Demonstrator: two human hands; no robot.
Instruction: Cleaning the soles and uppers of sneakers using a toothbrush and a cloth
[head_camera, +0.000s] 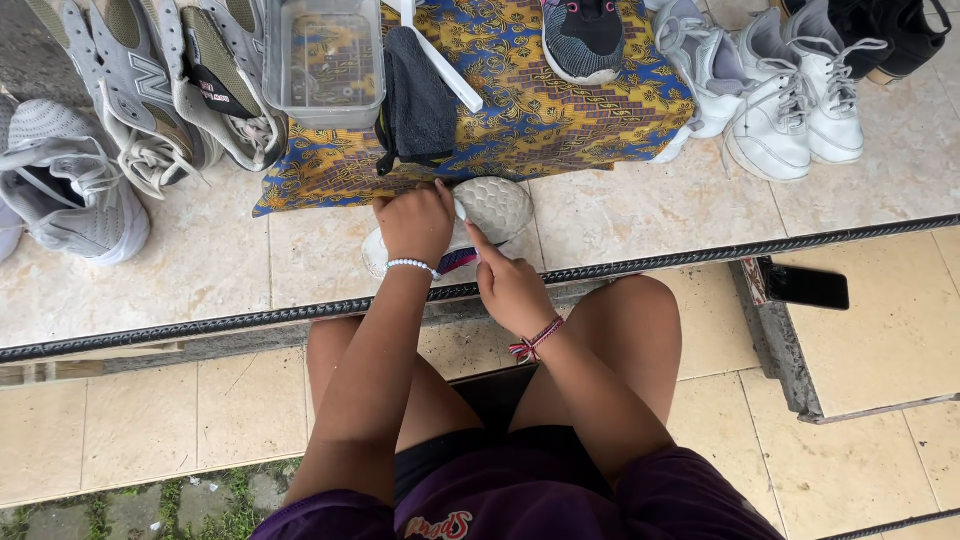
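Tiled ledge (640, 215): hands (415, 222) half-hide a white sneaker (495, 205).

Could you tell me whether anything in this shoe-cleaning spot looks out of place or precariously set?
The black phone lies at the very edge of the lower step. A white stick leans out of the clear tub across the patterned cloth.

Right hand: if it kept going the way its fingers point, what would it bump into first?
The right hand points up and left at the pale shoe it already touches. Beyond the shoe lies the patterned cloth, though depth is hard to judge here.
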